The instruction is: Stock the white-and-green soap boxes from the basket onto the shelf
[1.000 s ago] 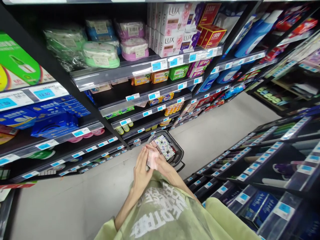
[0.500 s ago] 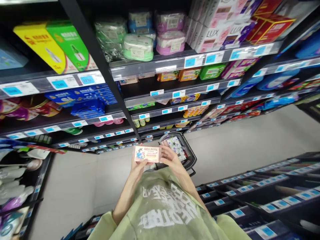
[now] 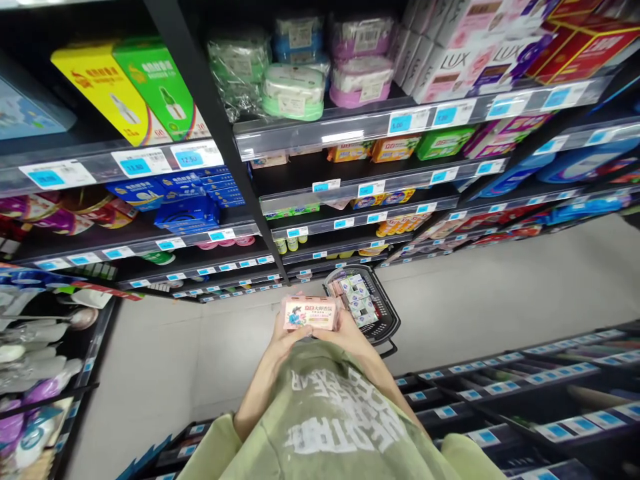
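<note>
Between both hands, close in front of my body, I hold a pink wrapped pack of soap (image 3: 311,313) with its printed front turned up. My left hand (image 3: 284,335) is closed on its left end, the thumb along the lower edge. On the right end my right hand (image 3: 347,332) grips it too, its thumb meeting the lower edge near the middle. The fingers behind the pack are mostly hidden. Just beyond my right hand, a black shopping basket (image 3: 393,320) stands on the floor, with several white-and-green boxes (image 3: 359,297) and some pink packs inside.
A tall shelf unit ahead carries yellow and green boxes (image 3: 127,90), plastic soap cases (image 3: 294,90), LUX boxes (image 3: 455,63) and orange soap packs (image 3: 395,148). Another rack (image 3: 505,387) runs along the lower right. Ladles and utensils (image 3: 40,353) hang at left. Grey floor (image 3: 500,280) lies between.
The pack has tipped so that its top edge now shows, and my right hand has closed in around its right end. The whole view has shifted slightly.
</note>
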A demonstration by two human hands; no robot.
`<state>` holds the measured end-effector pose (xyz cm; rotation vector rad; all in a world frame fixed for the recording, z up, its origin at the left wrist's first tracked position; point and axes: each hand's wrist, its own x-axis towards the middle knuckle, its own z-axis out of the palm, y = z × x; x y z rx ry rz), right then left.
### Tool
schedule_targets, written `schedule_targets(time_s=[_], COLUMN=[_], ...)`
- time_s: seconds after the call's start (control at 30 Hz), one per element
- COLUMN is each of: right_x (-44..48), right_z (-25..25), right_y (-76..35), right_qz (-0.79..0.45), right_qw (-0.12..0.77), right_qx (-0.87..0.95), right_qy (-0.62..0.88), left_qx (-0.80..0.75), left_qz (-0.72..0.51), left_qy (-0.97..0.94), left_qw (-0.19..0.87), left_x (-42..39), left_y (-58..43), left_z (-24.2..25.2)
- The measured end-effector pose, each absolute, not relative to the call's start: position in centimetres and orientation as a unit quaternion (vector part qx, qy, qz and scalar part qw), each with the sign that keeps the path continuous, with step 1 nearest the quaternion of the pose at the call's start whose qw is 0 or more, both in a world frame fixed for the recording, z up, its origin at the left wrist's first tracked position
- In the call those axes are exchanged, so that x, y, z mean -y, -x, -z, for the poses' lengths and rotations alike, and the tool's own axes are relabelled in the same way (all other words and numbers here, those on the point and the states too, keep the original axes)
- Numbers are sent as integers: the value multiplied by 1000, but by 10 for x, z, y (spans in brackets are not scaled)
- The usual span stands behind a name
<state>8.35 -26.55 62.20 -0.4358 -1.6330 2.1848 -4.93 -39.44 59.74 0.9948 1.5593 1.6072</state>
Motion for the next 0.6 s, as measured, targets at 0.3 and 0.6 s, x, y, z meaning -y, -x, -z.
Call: schedule_targets(time_s=[0.3,0.6], right_x=[264,270], right_z=[-639,-642], right_y=[-88,-97], right_qz=[-686,-514], right_qw=[274,438], right_qx=[650,733], right_qy=[182,83], left_qx=[-513,-462], left_qz=[-637,-694], left_qy=[-471,-441], left_qw=[331,333], left_x=[386,375], left_y=[69,66], left_z=[-620,-648])
